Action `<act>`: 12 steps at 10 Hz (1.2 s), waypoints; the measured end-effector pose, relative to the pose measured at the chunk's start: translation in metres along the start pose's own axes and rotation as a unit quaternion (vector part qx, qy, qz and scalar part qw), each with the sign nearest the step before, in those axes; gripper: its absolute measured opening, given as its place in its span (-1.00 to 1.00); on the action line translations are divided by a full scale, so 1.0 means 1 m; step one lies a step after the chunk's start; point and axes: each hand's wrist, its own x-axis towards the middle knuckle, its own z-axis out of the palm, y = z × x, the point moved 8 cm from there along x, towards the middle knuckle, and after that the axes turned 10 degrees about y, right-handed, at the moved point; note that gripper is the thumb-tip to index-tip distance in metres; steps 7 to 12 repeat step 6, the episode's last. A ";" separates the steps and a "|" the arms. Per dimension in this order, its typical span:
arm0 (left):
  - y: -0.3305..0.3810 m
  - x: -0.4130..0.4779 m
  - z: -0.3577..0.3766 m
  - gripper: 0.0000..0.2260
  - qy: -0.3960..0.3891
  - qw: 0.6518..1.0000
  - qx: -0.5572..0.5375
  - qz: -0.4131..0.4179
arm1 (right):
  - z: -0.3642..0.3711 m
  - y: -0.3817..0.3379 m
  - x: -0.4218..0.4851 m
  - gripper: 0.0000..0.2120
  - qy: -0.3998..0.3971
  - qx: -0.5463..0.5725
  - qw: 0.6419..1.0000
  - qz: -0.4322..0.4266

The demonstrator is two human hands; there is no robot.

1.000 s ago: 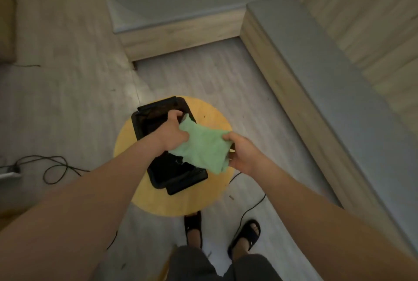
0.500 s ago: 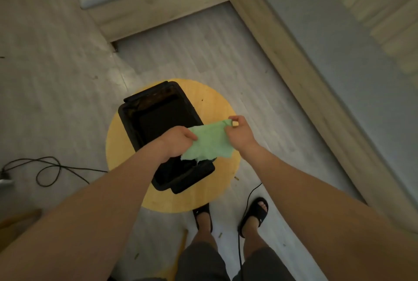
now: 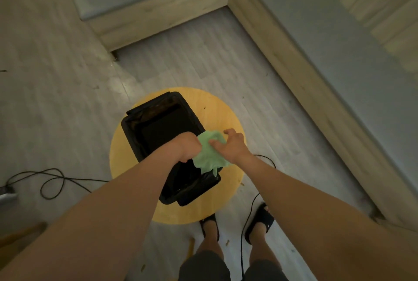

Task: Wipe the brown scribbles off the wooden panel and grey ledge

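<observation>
- Through the head camera, I saw the left hand [image 3: 188, 147] just below the middle of the frame. It was closed in a fist around one end of the green cloth [image 3: 209, 156].
- The right hand [image 3: 234, 145] sat just right of it, with the two hands nearly touching. Its thumb pressed on top of the cloth, which ran under the palm. The forefinger stuck out clear of the cloth.
- The cloth was bunched between the hands, and a loose tail hung down over the near right corner of the black bin [image 3: 158, 127].
- The bin stood on a round yellow table [image 3: 221, 111] at centre frame, turned at an angle to me.
- The grey ledge [image 3: 328, 59] ran from the top of the frame down the right side, well apart from the hands. A second stretch of it lay across the upper left.
- The wooden panel [image 3: 300, 99] formed the pale face under that ledge, meeting the floor [image 3: 214, 61].
- One black cable [image 3: 52, 183] looped at the lower left. Another cable [image 3: 245, 219] ran between my feet.
- Both feet wore black sandals [image 3: 260, 219] at the bottom of the frame.
</observation>
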 end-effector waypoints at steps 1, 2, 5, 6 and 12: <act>0.001 0.008 -0.001 -0.90 0.018 1.000 0.020 0.006 | 0.014 -0.008 -0.003 -0.23 -0.007 -0.063 0.996 -0.063; -0.004 0.011 -0.005 -0.77 0.045 0.999 0.018 -0.004 | 0.024 -0.006 -0.004 -0.23 -0.008 -0.081 0.994 -0.076; 0.053 -0.014 -0.058 -0.67 0.123 0.989 0.071 0.043 | -0.092 0.013 -0.029 -0.47 0.027 -0.031 0.999 -0.016; 0.107 -0.037 -0.080 -0.70 0.173 0.980 0.046 0.085 | -0.169 0.025 -0.052 -0.56 0.104 -0.001 0.995 -0.004; 0.107 -0.037 -0.080 -0.70 0.173 0.980 0.046 0.085 | -0.169 0.025 -0.052 -0.56 0.104 -0.001 0.995 -0.004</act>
